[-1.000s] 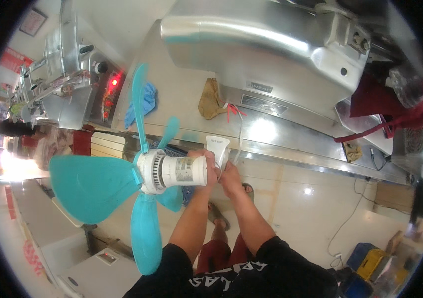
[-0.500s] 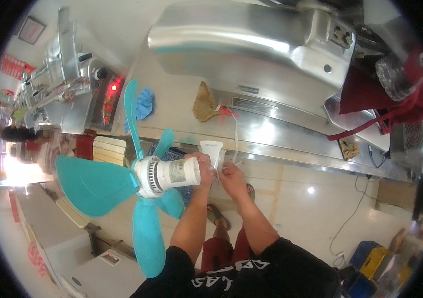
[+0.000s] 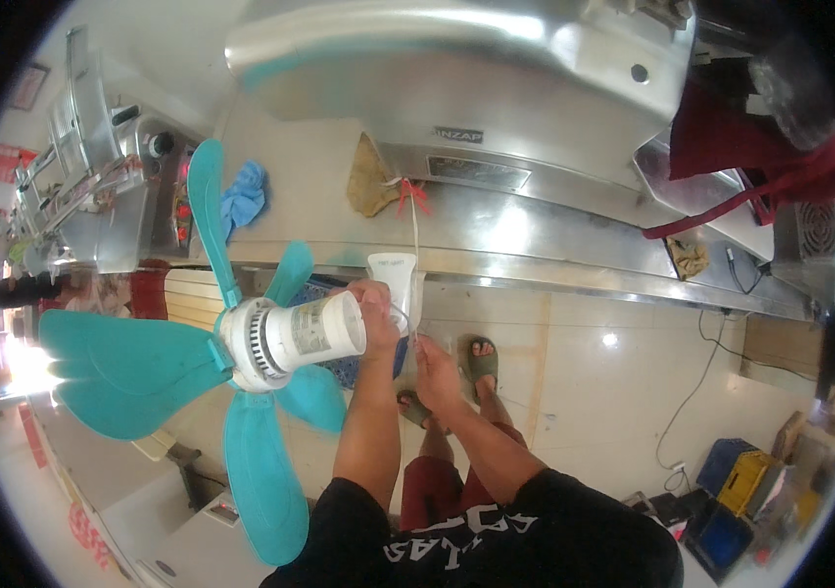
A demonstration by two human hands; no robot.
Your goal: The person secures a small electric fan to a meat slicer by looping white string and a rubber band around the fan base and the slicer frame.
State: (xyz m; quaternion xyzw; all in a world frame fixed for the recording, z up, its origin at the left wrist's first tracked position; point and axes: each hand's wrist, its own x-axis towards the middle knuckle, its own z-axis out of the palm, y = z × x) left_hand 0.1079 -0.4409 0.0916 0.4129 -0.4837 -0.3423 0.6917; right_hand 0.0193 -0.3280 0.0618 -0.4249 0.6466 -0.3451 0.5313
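Below me spreads a pale tiled floor [image 3: 589,397], with the steel worktop [image 3: 584,233] running across beyond it and a big steel machine [image 3: 476,78] standing on that. On the near side of the worktop's front edge I hold up the fan [image 3: 308,331], its long axis nearly level: turquoise blades to my left, white motor housing pointing right and slightly away. Its white bracket [image 3: 392,274] rises from the housing's right end toward that edge. My left fingers [image 3: 371,292] are nearest, clasped around the fan where housing and bracket meet. My right fingers [image 3: 427,350] are bunched just below the bracket, the fan lying to their left; whether they pinch a thin cord [image 3: 402,317] there, I cannot tell.
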